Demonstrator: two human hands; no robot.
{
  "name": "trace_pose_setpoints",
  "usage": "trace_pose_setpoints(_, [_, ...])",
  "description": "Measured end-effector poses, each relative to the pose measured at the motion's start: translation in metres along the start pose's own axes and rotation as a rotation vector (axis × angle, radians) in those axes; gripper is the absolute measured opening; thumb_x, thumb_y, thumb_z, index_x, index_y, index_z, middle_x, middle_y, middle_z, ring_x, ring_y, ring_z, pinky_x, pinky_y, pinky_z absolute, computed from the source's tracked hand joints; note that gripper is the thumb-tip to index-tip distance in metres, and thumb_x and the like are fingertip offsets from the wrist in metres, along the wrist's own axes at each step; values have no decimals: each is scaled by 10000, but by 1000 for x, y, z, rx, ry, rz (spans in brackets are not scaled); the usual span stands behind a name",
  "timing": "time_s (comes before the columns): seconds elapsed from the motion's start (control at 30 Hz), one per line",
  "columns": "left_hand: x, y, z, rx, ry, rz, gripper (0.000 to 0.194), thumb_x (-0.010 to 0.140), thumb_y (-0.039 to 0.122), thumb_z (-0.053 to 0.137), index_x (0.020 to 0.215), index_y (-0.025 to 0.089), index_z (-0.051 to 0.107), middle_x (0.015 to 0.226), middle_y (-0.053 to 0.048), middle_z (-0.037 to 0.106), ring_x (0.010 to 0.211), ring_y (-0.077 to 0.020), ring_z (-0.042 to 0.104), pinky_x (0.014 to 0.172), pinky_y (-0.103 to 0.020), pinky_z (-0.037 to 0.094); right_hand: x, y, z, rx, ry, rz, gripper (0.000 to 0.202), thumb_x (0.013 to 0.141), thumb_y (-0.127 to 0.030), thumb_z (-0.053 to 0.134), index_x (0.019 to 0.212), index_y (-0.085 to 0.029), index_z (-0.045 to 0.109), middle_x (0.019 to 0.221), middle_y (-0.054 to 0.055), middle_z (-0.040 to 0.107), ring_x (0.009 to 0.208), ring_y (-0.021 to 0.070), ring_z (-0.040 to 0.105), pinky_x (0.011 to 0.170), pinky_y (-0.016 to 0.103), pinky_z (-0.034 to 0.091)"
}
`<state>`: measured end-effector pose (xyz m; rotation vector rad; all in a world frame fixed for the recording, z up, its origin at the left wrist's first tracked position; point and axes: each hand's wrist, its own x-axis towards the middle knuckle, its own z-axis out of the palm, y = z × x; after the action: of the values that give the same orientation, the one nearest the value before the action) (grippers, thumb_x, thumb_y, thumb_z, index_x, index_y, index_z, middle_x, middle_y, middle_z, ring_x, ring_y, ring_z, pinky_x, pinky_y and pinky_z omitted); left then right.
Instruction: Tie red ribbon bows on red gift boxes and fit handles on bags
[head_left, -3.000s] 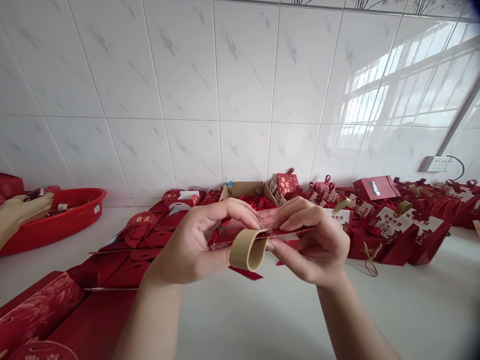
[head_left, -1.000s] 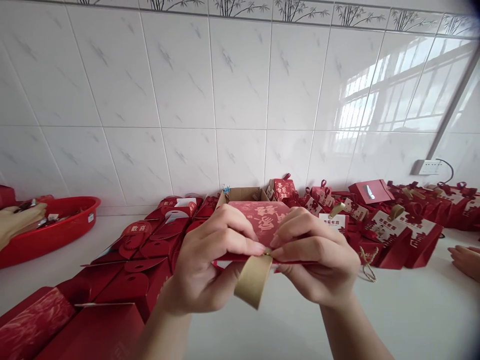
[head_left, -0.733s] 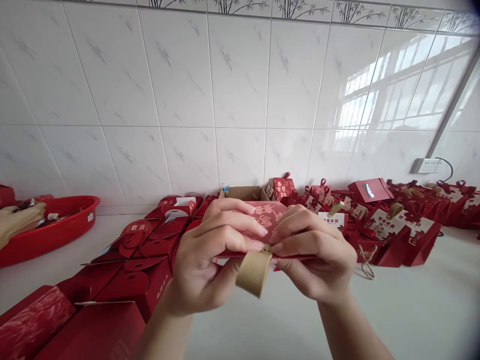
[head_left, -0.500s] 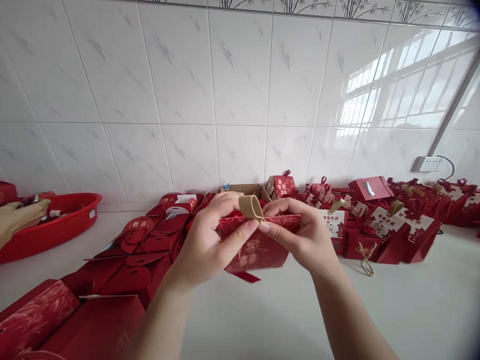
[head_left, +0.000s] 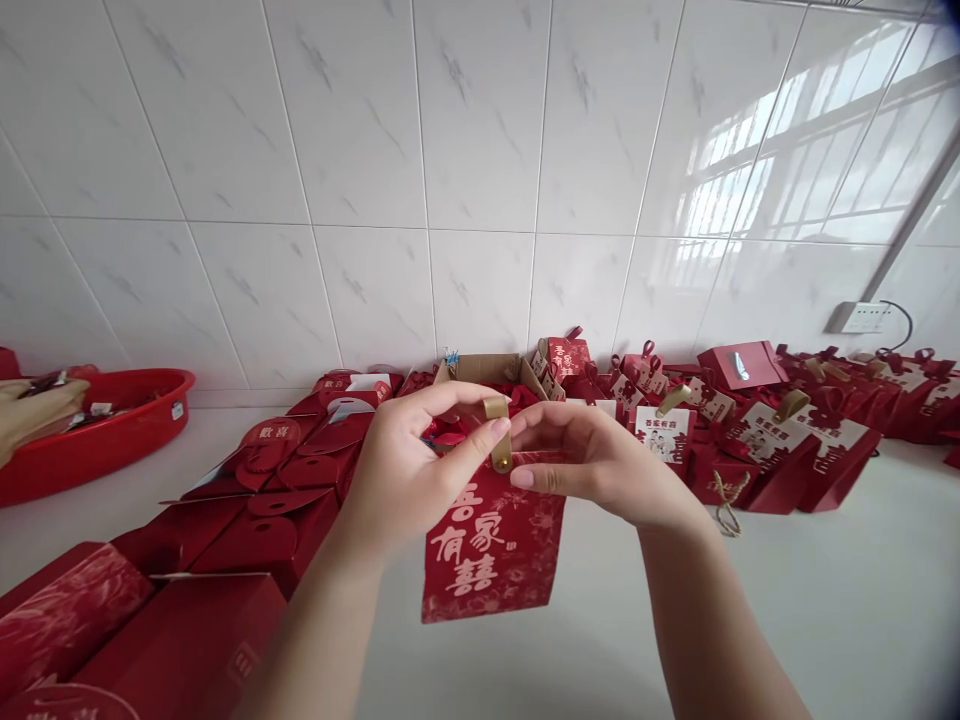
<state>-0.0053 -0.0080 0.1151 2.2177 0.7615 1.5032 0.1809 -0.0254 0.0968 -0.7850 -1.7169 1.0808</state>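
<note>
Held up before me is a red gift bag point(head_left: 491, 555), its front with large pale characters and flower print facing me. At its top stands a gold strap handle point(head_left: 502, 452), fixed with a small round stud. My left hand point(head_left: 424, 465) is closed, thumb and fingers pinching this strap. My right hand point(head_left: 600, 465) grips the bag's upper right edge, its thumb in front and its fingers behind, just right of the stud. The hands hide much of the bag's top edge.
Folded red boxes point(head_left: 277, 540) lie in rows at left, beside a red basin point(head_left: 161, 425) with another person's hand point(head_left: 41, 415) over it. A cardboard box point(head_left: 480, 367) stands against the tiled wall. Several finished-looking red bags point(head_left: 772, 450) crowd the right.
The bag has tipped so that its printed front now faces me fully. My right thumb has moved away from the left thumb and the stud. The view has dipped slightly.
</note>
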Motion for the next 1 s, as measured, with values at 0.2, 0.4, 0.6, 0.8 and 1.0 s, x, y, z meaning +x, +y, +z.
trace_pose_setpoints(0.2, [-1, 4, 2, 0, -7, -5, 96, 786, 223, 684, 854, 188, 626, 809, -10, 688, 757, -150, 659, 707, -266, 563, 1, -4, 8, -147, 98, -133, 169, 772, -275, 718, 899, -172, 673, 863, 38, 717, 786, 148, 676, 696, 278, 550])
trace_pose_setpoints(0.4, [-1, 3, 1, 50, -62, 59, 28, 817, 232, 654, 832, 209, 660, 806, -9, 691, 773, -155, 641, 699, -270, 548, 1, -7, 11, -257, 136, -178, 141, 751, -168, 702, 890, -175, 681, 838, 25, 725, 750, 137, 673, 659, 254, 534])
trace_pose_setpoints(0.6, [2, -2, -1, 55, 39, 60, 115, 831, 289, 644, 906, 213, 684, 840, -20, 687, 761, -156, 613, 697, -283, 527, 0, 0, 10, -401, 161, -150, 282, 765, -118, 611, 1034, -196, 635, 826, 22, 723, 734, 151, 680, 610, 276, 541])
trace_pose_setpoints(0.8, [-1, 2, -7, 79, 97, 13, 99, 828, 287, 652, 887, 211, 677, 845, 4, 686, 779, -132, 610, 712, -240, 506, -1, -2, 10, -494, 236, -160, 275, 759, -128, 633, 1017, -224, 639, 827, 5, 731, 808, 167, 688, 679, 288, 538])
trace_pose_setpoints(1.0, [-3, 7, -13, 173, 120, -3, 69, 841, 262, 629, 884, 227, 670, 873, 24, 692, 806, -121, 626, 746, -228, 502, 2, -4, 10, -467, 363, -211, 139, 771, -198, 668, 908, -207, 643, 786, 11, 719, 812, 172, 676, 723, 299, 541])
